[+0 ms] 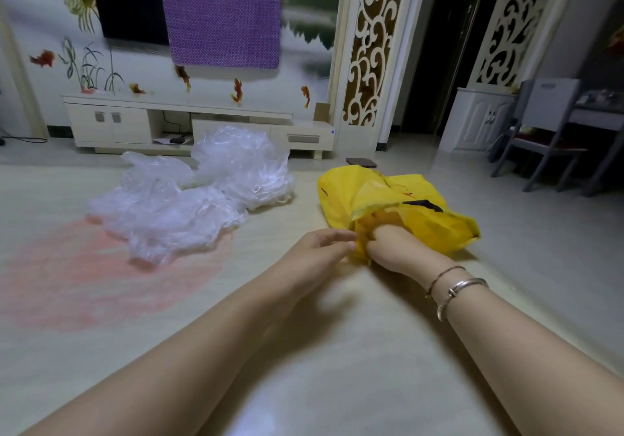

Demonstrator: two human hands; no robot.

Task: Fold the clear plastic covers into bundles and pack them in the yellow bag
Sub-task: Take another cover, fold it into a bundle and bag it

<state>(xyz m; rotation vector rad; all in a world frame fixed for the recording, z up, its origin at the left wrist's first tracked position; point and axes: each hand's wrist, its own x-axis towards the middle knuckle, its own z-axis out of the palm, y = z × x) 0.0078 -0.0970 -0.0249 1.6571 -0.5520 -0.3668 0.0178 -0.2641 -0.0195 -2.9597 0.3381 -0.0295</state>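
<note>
Your right hand (pixel 388 243) is pushed into the mouth of the yellow bag (pixel 422 212), fingers buried in the plastic, so I can't tell whether they're curled on a bundle or just holding the opening apart. Your left hand (pixel 324 239) sits at the bag's near rim, 9 o'clock of the right, fingers lightly bent and touching the rim; looks like steadying, not a real grip. The bag lies flat on the floor (pixel 304 351), mouth toward you, body running off to 1 o'clock. My read: you're in the packing step, either seating a bundle or opening the bag for one; contents not visible. Clear plastic covers (pixel 189 196) are heaped loose and crumpled at 10 o'clock of your hands, well apart from the bag, partly over a pink patch (pixel 67 280) on the floor, with a white TV cabinet (pixel 135 121) behind at 12. The heap is unfolded, so most of the job remains. Next move: free your right hand, reach to 10 o'clock, pull one cover off the heap, flatten and fold it. Thin film clings, so separate a single layer first.
</note>
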